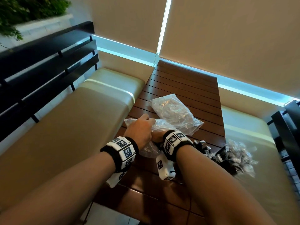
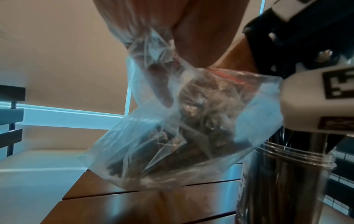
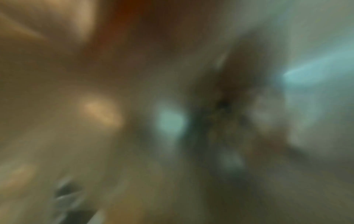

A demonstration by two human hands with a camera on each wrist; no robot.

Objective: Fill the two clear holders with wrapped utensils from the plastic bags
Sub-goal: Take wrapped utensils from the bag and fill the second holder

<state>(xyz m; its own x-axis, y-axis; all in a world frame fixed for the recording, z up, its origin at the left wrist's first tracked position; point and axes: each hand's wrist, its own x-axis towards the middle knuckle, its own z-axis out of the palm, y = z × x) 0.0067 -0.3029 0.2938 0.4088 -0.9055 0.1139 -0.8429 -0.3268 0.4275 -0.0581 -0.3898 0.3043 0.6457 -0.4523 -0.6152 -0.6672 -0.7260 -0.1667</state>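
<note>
My left hand grips the mouth of the near clear plastic bag on the slatted table. In the left wrist view, its fingers bunch the plastic, and the bag holds dark wrapped utensils. A finger shows through the plastic inside it. My right hand is at the bag's mouth, mostly hidden behind its wristband. The right wrist view is a blur. A second filled bag lies farther back. A clear holder with dark utensils stands just right of the bag. Wrapped utensils stick out at the table's right edge.
The brown slatted table runs away from me between two beige cushioned benches. Dark wooden backrests flank the left bench. Beige blinds close off the far side.
</note>
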